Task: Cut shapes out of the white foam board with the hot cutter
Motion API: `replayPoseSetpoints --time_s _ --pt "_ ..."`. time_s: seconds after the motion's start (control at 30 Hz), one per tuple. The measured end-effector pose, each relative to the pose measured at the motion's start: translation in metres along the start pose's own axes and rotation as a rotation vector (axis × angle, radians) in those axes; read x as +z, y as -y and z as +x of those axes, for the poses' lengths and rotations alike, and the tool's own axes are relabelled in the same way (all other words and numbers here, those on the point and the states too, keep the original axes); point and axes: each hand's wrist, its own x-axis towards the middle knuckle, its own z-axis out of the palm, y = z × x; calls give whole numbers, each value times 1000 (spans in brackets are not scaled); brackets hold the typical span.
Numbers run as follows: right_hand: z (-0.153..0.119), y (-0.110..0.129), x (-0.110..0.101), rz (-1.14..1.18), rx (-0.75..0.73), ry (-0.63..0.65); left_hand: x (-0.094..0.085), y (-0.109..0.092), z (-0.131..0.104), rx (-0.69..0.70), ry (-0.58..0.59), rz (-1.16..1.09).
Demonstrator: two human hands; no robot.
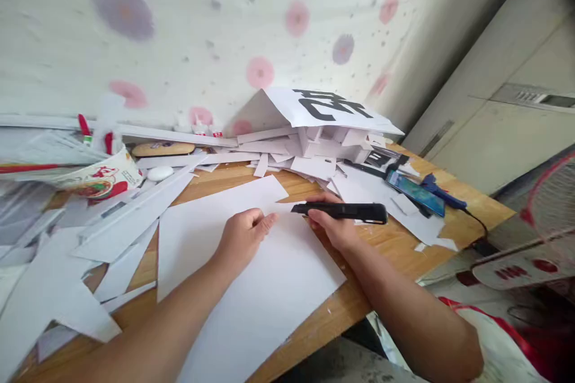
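My right hand (pixel 331 224) is closed around a black utility knife (pixel 345 212), its tip pointing left at the corner of a white board (pixel 269 305). My left hand (pixel 245 236) rests on the board's upper part, thumb and curled fingers closed on its edge near the knife tip. The edge between the fingers is partly hidden. Another part of white board (pixel 193 221) lies behind and left of that hand, flat on the wooden table (pixel 386 269).
White offcuts (pixel 103 245) pile up on the left beside a paper food bowl (pixel 108 176). Behind the hands stands a white board structure with a printed sheet (pixel 332 108) on top. A phone (pixel 415 191) and a blue glue gun (pixel 442 191) lie at right.
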Motion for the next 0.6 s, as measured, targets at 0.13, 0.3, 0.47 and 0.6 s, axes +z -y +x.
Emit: replayPoseSetpoints --time_s 0.13,0.3,0.47,0.6 --pt "-1 14 0 -289 -76 15 1 4 1 164 -58 220" --pt "0 15 1 -406 -75 32 10 7 -2 403 64 477" --pt "-1 16 3 -447 -135 39 15 9 -4 465 132 662" --pt "-2 15 4 -456 -176 35 15 10 -6 463 159 714"
